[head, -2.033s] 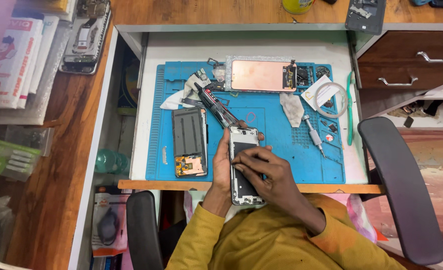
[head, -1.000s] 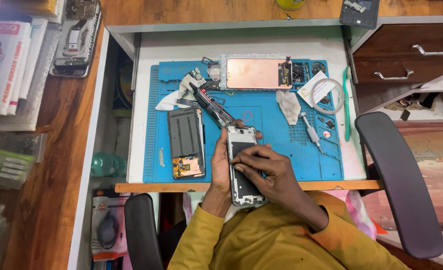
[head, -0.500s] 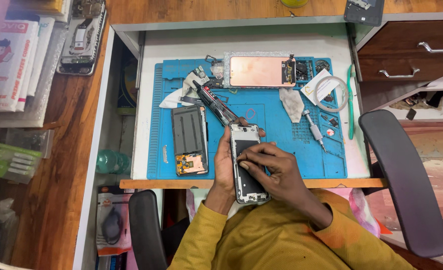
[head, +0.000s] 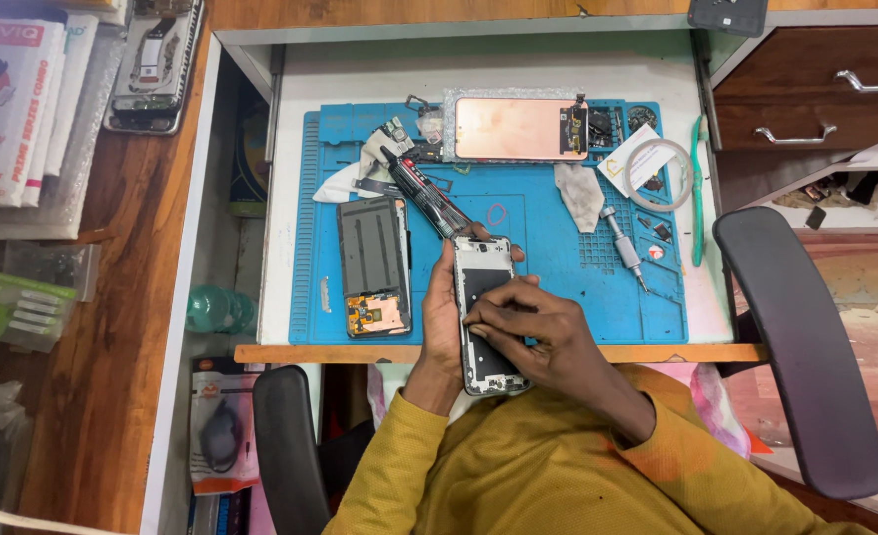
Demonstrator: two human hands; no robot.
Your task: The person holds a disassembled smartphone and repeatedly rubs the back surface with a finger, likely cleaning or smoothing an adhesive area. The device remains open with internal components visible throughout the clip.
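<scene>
Phone frame (head: 486, 315) rests over the blue mat's (head: 558, 287) near edge, gripped along its side by the left hand (head: 442, 322). Right hand (head: 528, 332) presses bunched fingertips onto it. Beyond lie a screwdriver (head: 625, 246) and copper-backed panel (head: 513, 129).

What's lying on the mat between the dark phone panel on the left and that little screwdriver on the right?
In the head view, the white phone frame, held by both hands, lies between the dark panel and the screwdriver.

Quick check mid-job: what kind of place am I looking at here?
Likely a phone repair bench: a blue repair mat carries an opened phone, a screwdriver, and both hands work on a phone frame.
</scene>
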